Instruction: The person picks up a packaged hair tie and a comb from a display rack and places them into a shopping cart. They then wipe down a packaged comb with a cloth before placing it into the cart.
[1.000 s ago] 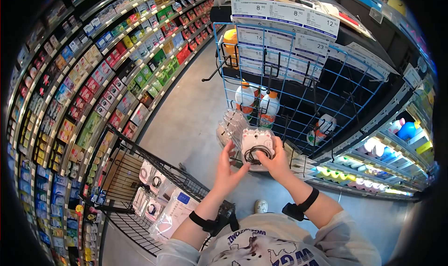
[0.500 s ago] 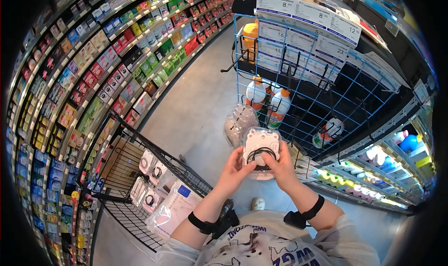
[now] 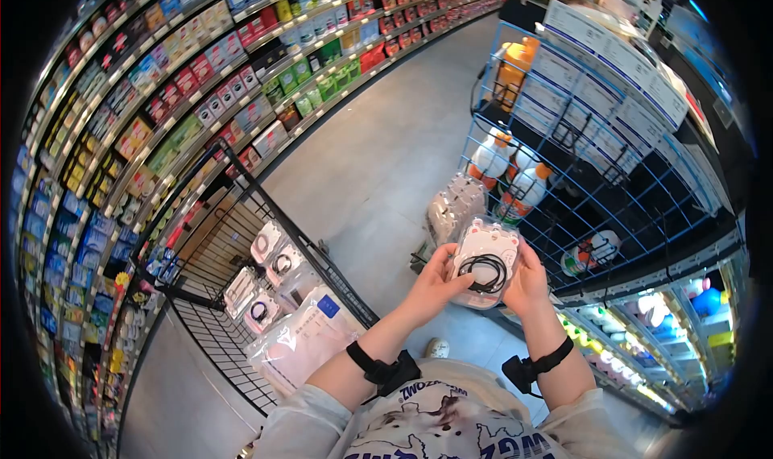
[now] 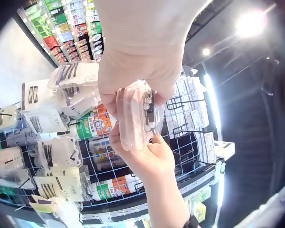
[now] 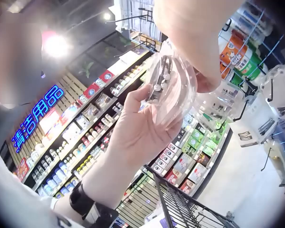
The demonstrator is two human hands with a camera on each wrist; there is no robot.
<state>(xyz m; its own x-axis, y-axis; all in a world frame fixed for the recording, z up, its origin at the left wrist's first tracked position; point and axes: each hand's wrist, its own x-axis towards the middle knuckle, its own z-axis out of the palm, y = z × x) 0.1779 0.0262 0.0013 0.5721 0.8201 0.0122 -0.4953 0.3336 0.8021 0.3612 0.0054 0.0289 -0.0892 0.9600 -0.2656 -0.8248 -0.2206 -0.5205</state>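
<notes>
In the head view, a clear plastic pack of black hair ties [image 3: 493,241] on a pink bear-shaped card is held up in front of my chest. My left hand [image 3: 435,288] grips its left edge, with the thumb lying over the front near the ties. The right edge is held by my right hand [image 3: 528,283]. Side-on in the left wrist view, the pack [image 4: 133,118] shows layered clear shells and small pearl beads. Beyond the hands, similar clear packs [image 3: 453,209] hang in a row from the blue wire rack [image 3: 515,97].
A black wire shopping cart [image 3: 318,246] stands at the left, holding several hair tie packs [image 3: 270,241] and a large clear bag [image 3: 302,342]. White bottles with orange caps [image 3: 523,193] sit behind the rack. Stocked shelves [image 3: 193,68] line the far left.
The head view has turned left, so the rack sits farther right. Both hands now hold the pack, which has shifted right in view; the left hand was apart from it earlier.
</notes>
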